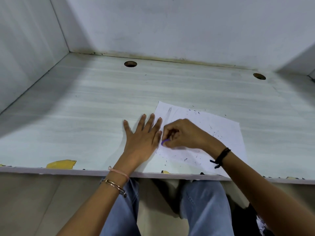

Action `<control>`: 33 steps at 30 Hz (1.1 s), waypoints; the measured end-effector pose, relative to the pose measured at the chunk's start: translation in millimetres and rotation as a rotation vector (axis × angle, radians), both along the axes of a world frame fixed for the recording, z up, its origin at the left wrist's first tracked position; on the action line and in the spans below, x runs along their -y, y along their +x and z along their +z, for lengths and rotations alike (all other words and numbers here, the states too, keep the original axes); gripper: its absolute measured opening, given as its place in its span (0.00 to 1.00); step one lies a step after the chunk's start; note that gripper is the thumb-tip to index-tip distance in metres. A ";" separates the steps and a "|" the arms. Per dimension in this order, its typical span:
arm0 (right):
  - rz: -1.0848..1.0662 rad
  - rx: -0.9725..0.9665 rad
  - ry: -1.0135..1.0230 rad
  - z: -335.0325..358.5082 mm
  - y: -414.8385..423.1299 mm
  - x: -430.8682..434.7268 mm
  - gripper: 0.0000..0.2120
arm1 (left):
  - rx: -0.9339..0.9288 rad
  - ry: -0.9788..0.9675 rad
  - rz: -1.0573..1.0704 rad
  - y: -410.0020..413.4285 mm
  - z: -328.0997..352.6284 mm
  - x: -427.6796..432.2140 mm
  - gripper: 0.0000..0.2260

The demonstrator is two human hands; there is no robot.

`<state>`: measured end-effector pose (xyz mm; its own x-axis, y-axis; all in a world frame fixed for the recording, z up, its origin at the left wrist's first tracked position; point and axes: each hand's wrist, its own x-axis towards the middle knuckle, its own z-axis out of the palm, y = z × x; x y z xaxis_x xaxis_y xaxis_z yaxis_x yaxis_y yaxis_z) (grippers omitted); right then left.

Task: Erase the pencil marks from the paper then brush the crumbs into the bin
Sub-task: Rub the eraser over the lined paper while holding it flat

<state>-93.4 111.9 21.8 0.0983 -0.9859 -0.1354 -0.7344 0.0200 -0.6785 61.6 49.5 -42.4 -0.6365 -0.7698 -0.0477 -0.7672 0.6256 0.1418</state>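
Observation:
A white sheet of paper (219, 132) lies on the pale desk (85, 116), near its front edge. Dark eraser crumbs (197, 112) are scattered over the sheet, and faint pencil strokes (169, 111) show near its far left corner. My left hand (143, 138) lies flat with fingers spread, pressing down the paper's left edge. My right hand (184, 133) pinches a small purple eraser (165, 142) against the paper, right beside my left hand. No bin is in view.
Two round cable holes (130, 64) (259, 76) sit near the desk's back edge. White partition walls close in the back and both sides. Yellow tape scraps (61, 164) stick along the front edge. My legs in blue jeans are below the desk.

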 end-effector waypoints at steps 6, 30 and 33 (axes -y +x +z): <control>-0.011 -0.066 -0.100 1.3 6.6 5.5 0.03 | 0.022 -0.002 -0.003 0.1 0.1 1.0 0.24; -0.360 0.167 -0.107 -20.7 -13.9 4.6 0.03 | -0.055 -0.050 0.001 -0.8 -4.0 1.7 0.37; -0.307 0.154 -0.108 -22.5 -7.9 0.5 0.04 | -0.093 -0.053 -0.068 -4.7 0.6 2.8 0.38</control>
<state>-101.3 111.3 -0.7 -0.1935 -0.9805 -0.0354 -0.5940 0.1458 -0.7912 56.9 46.7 -41.8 -0.6875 -0.7243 0.0534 -0.7074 0.6845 0.1761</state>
